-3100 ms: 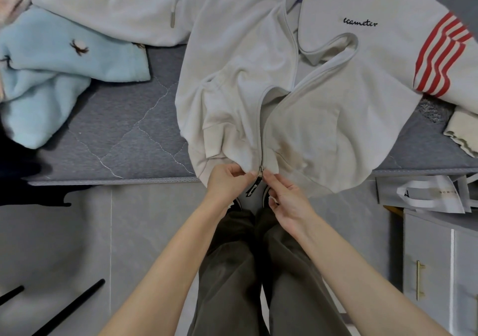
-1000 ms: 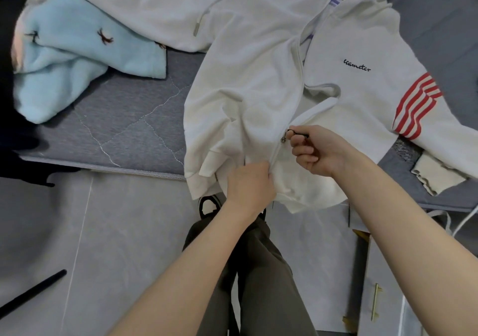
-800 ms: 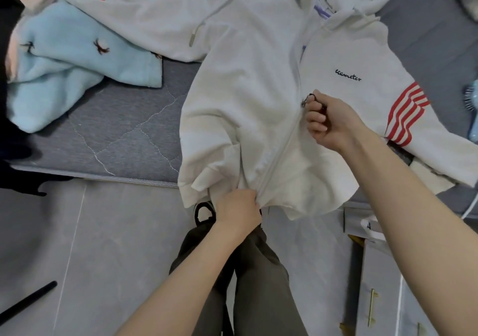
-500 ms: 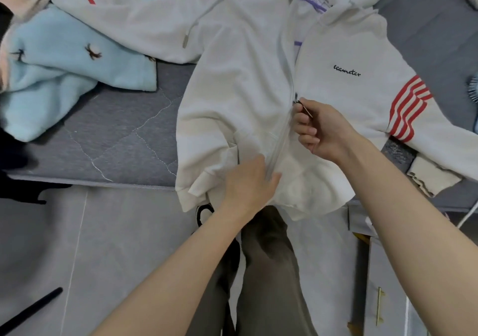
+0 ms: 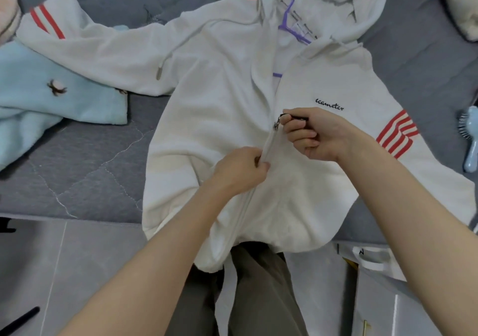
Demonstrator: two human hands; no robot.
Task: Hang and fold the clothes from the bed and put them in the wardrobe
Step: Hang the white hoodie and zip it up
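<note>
A white zip hoodie [image 5: 219, 118] with red sleeve stripes lies front-up on the grey bed [image 5: 77, 159], its hem hanging over the bed's edge. A purple hanger [image 5: 289, 22] sits inside its neck and hood. My right hand [image 5: 318, 136] pinches the black zipper pull [image 5: 297, 124] at mid-chest. My left hand [image 5: 240, 170] pinches the closed zipper seam just below it. The zipper is shut from the hem up to the pull and open above.
A light blue fleece garment [image 5: 51, 97] lies on the bed at left. A blue hairbrush [image 5: 468, 139] and a cream garment [image 5: 463, 7] lie at right. Below the bed are grey floor tiles, a white bag [image 5: 372, 258] and a white cabinet [image 5: 413, 317].
My right hand has drawn the zipper pull up from the hem to mid-chest. My left hand moved up from the hem along the zipper. The view shifted upward, showing the hood and hanger.
</note>
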